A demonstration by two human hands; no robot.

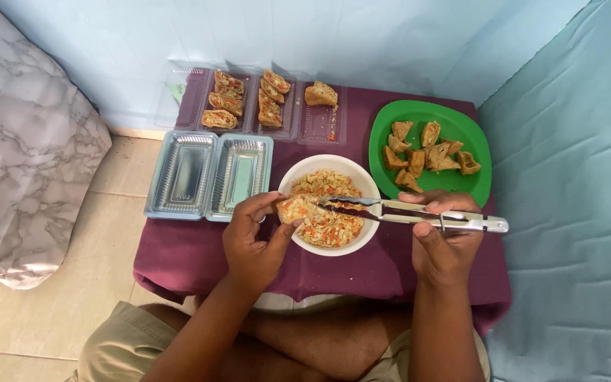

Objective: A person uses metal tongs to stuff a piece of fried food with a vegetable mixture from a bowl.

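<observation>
My left hand (254, 237) holds a fried tofu piece (294, 209) stuffed with shredded filling, over the left rim of a white bowl (322, 163). The bowl holds a yellow and orange shredded vegetable mix (328, 228). My right hand (441, 239) grips metal tongs (419, 215), whose tips reach into the open tofu piece. A green plate (454, 127) at the right carries several unfilled fried tofu pieces (427, 152).
A low table with a purple cloth (199, 258) bears everything. Two empty clear plastic trays (210, 174) lie at the left. Behind them, three trays hold stuffed tofu pieces (224, 99). A blue wall stands behind, a marbled cushion (22, 141) at the left, tiled floor below.
</observation>
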